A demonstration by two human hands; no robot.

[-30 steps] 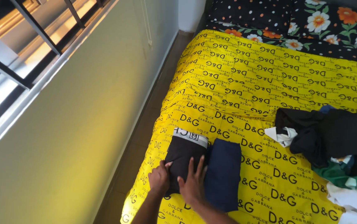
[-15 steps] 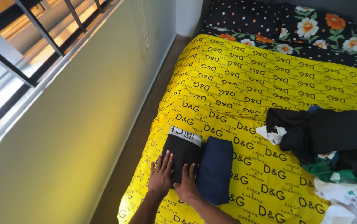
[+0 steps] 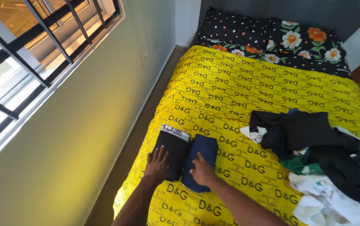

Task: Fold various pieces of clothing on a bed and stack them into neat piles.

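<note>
Both hands lie flat and open w/ fingers spread, gripping nothing. Left hand (image 3: 156,164) presses palm-down on the near end of the folded black garment (image 3: 172,150), which has a white-and-grey waistband at its far end. Right hand (image 3: 202,170) rests on the folded navy garment (image 3: 201,161), fingers pointing toward the black one. The two folded pieces sit side by side, touching along their long edges, near the left edge of the bed, approx. at its foot corner. Both lie on the yellow bedspread (image 3: 247,88) w/ black lettering all over. No boxes or baskets here; the bed itself carries everything. Well apart to the right sits a loose clothes pile (image 3: 322,159): black items on top, sth green in the middle, white pieces at the near end, none folded. At the head of the bed, two dark pillows (image 3: 272,35), one dotted, one w/ orange and white flowers. Barred window (image 3: 33,54) on the left wall, light coming in.
</note>
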